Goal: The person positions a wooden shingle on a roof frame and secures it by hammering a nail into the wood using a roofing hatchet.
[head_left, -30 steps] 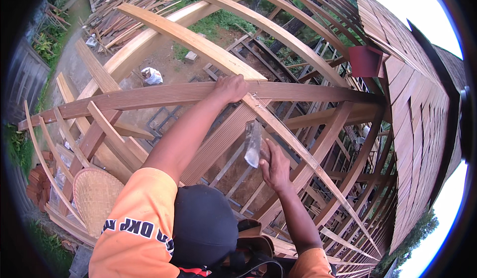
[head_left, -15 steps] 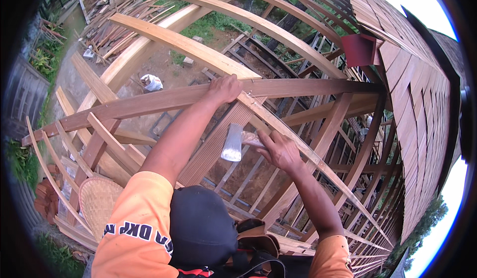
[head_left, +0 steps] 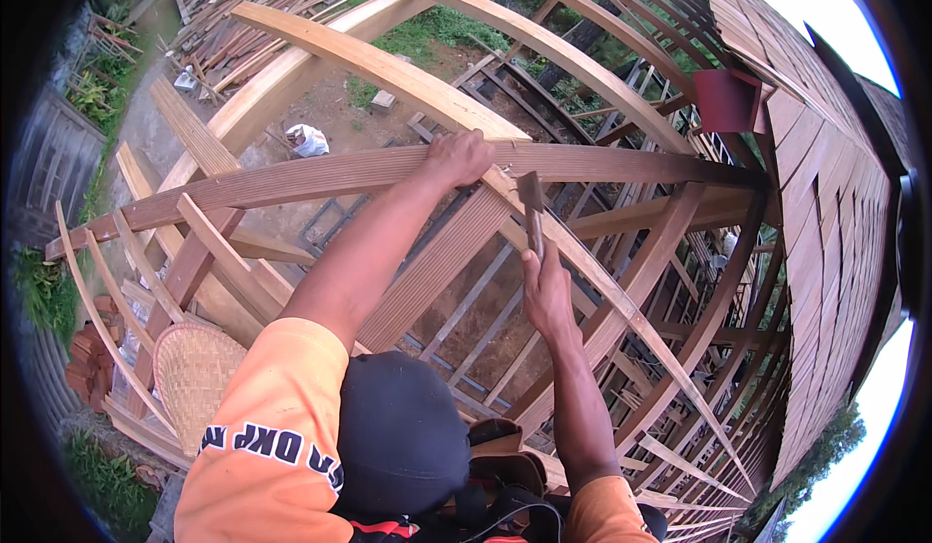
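My left hand [head_left: 461,158] is curled over the top of a long brown timber beam [head_left: 320,174]. Just beyond it, the end of a pale, thick rafter [head_left: 417,87] meets that beam. In my right hand [head_left: 548,286] is a hatchet [head_left: 532,197], gripped by its handle with the head up. Its metal head is seen nearly edge-on, in front of a narrow pale batten [head_left: 612,296] that slopes down to the right from the beam. Whether the blade touches the wood cannot be made out.
Roof timbers surround me, with ground far below. Wooden shingles [head_left: 825,252] and a dark red box-shaped piece [head_left: 726,101] are at right. A woven hat-like thing [head_left: 197,373] is at lower left; a black rounded cap [head_left: 400,431] fills the lower middle. Scrap lumber [head_left: 248,33] lies far left.
My right hand has raised the hatchet and turned it, bringing its head from below the batten up near the joint. My left hand stays on the beam. The view has shifted slightly.
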Action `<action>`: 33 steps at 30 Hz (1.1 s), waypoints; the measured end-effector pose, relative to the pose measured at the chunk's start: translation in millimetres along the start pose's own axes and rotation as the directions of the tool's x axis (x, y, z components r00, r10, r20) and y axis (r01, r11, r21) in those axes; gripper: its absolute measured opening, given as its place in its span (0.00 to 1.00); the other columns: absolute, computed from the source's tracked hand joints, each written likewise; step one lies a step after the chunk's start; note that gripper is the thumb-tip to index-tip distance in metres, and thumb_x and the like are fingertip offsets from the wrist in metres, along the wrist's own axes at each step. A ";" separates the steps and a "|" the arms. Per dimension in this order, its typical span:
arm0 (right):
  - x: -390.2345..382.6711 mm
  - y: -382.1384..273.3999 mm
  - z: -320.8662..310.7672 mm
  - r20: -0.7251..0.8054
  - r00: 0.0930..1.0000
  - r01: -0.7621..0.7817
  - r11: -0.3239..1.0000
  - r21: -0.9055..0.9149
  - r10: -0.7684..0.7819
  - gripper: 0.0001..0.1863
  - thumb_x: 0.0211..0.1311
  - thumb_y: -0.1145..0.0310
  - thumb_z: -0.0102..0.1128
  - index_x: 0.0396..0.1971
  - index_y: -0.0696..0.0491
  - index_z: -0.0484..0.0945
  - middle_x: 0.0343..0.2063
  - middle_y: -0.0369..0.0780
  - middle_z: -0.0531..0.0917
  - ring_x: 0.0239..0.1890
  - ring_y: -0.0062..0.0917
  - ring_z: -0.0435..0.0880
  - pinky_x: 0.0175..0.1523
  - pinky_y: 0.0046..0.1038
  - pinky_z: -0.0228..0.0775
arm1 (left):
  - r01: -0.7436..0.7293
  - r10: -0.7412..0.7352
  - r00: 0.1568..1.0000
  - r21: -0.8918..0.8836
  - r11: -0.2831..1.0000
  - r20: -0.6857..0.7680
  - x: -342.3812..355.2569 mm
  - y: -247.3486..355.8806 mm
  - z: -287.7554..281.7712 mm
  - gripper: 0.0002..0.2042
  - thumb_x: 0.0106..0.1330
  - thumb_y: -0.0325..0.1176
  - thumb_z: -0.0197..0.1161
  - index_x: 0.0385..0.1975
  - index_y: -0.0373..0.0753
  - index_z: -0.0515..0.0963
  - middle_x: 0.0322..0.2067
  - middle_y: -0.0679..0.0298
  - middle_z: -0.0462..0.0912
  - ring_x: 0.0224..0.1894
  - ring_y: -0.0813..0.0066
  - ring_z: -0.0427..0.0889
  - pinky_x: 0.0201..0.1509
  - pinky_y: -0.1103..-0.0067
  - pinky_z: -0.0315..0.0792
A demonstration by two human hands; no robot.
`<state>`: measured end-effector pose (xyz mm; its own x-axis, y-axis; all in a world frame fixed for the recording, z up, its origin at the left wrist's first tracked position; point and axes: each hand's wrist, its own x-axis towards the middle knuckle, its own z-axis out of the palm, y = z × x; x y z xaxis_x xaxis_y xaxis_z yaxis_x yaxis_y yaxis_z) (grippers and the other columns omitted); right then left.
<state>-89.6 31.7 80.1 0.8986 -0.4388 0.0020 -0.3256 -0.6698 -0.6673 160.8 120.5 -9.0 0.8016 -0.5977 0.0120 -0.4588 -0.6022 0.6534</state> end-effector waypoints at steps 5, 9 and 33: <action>-1.6 -34.3 -12.2 -0.131 0.986 0.148 0.911 0.385 -0.105 0.27 0.76 0.44 0.45 0.52 0.56 0.69 0.25 0.36 0.72 0.26 0.22 0.73 0.30 0.27 0.67 | 0.089 -0.094 0.990 0.057 0.994 0.101 0.7 1.4 -7.9 0.24 0.69 0.44 0.43 0.50 0.33 0.79 0.53 0.44 0.81 0.58 0.48 0.79 0.65 0.54 0.66; -10.4 -67.0 -22.2 -0.536 0.782 0.615 0.534 0.580 -0.319 0.43 0.61 0.30 0.58 0.54 0.58 0.66 0.30 0.37 0.73 0.27 0.20 0.72 0.28 0.24 0.65 | 0.031 -0.036 0.993 0.040 0.999 0.115 -0.2 2.7 -10.3 0.23 0.70 0.43 0.43 0.50 0.34 0.79 0.52 0.45 0.82 0.58 0.49 0.79 0.65 0.53 0.66; -16.2 -37.1 -8.0 0.022 0.997 0.047 0.841 0.539 -0.070 0.25 0.77 0.48 0.46 0.47 0.59 0.69 0.31 0.39 0.80 0.24 0.21 0.80 0.28 0.24 0.72 | -0.005 0.004 1.000 0.042 0.999 0.022 1.5 -8.3 -0.5 0.20 0.70 0.43 0.43 0.41 0.32 0.77 0.43 0.41 0.83 0.50 0.43 0.81 0.57 0.53 0.72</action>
<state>-94.4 58.9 110.8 0.9255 -0.3774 0.0320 -0.0733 -0.2612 -0.9625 166.0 124.8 -14.1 0.7911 -0.6117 -0.0025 -0.4781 -0.6208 0.6213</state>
